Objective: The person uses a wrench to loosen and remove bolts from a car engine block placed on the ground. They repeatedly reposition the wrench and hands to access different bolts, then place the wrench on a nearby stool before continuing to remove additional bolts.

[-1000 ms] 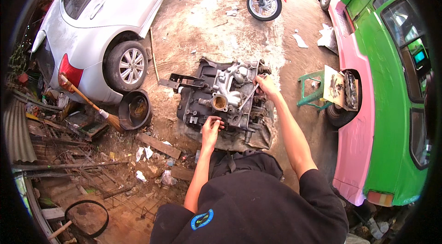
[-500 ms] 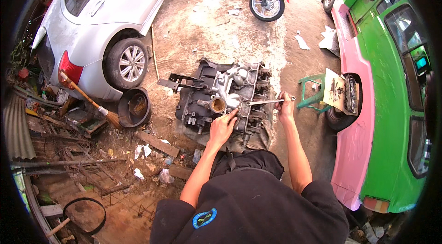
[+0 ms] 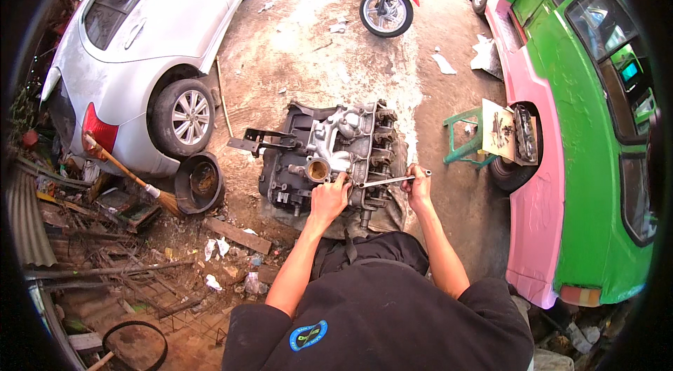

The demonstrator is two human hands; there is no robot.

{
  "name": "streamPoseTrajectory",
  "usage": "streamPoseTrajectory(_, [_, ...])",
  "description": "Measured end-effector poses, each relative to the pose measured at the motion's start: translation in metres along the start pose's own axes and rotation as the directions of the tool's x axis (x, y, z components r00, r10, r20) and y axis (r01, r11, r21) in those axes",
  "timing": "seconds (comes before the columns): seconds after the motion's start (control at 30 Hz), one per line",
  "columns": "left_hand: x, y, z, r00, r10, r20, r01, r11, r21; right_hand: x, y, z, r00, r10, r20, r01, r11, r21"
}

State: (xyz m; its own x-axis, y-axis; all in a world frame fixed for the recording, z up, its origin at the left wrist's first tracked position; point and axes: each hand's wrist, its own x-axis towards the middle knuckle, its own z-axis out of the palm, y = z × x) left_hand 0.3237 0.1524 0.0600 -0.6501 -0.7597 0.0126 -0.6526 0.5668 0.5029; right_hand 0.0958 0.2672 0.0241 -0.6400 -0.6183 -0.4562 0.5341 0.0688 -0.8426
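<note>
A partly stripped engine point(image 3: 296, 119) lies on the ground in front of me, with a silvery intake manifold point(image 3: 323, 138) and a row of rocker parts point(image 3: 384, 138) along its right side. My right hand point(image 3: 419, 190) is closed around the outer end of a long wrench point(image 3: 389, 181). The wrench's other end rests at the manifold's near flange. Beside that end, my left hand point(image 3: 328, 199) has its fingers bunched against the flange, just right of the round manifold opening point(image 3: 318, 170). Whatever those fingertips hold, if anything, is hidden.
On the right, a green stool point(image 3: 463, 134) bears a board with small parts, next to a green and pink van point(image 3: 536, 217). A silver car point(image 3: 133, 98), a black basin point(image 3: 200, 183) and a broom point(image 3: 130, 171) are on the left. A red motorbike point(image 3: 387, 10) stands ahead.
The wrench and my right hand have come nearer to me, to a spot closer to the engine's near end. My left fingers, earlier stretched out, are now bunched together. The view has shifted slightly.
</note>
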Motion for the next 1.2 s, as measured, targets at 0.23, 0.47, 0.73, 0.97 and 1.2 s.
streamPoseTrajectory(0.23, [0.0, 0.007, -0.004, 0.999, -0.046, 0.002, 0.046, 0.999, 0.004, -0.004, -0.003, 0.003, 0.999, 0.033, 0.003, -0.033, 0.998, 0.055])
streamPoseTrajectory(0.47, [0.0, 0.001, 0.002, 1.0, 0.003, -0.026, -0.005, 0.998, -0.069, -0.003, 0.001, -0.003, 1.0, 0.014, 0.016, -0.016, 0.996, 0.091])
streamPoseTrajectory(0.73, [-0.002, 0.006, -0.001, 0.999, -0.044, -0.024, 0.043, 0.998, -0.055, -0.007, 0.008, -0.006, 1.0, 0.001, -0.025, 0.001, 0.995, 0.097])
streamPoseTrajectory(0.97, [-0.002, 0.001, 0.004, 0.997, -0.039, -0.06, 0.029, 0.988, -0.153, -0.015, 0.009, -0.008, 1.0, 0.019, -0.011, -0.018, 0.993, 0.119])
streamPoseTrajectory(1.2, [-0.004, 0.005, 0.011, 0.987, -0.144, -0.074, 0.139, 0.987, -0.08, -0.019, 0.012, -0.005, 0.999, 0.042, -0.009, -0.04, 0.983, 0.177])
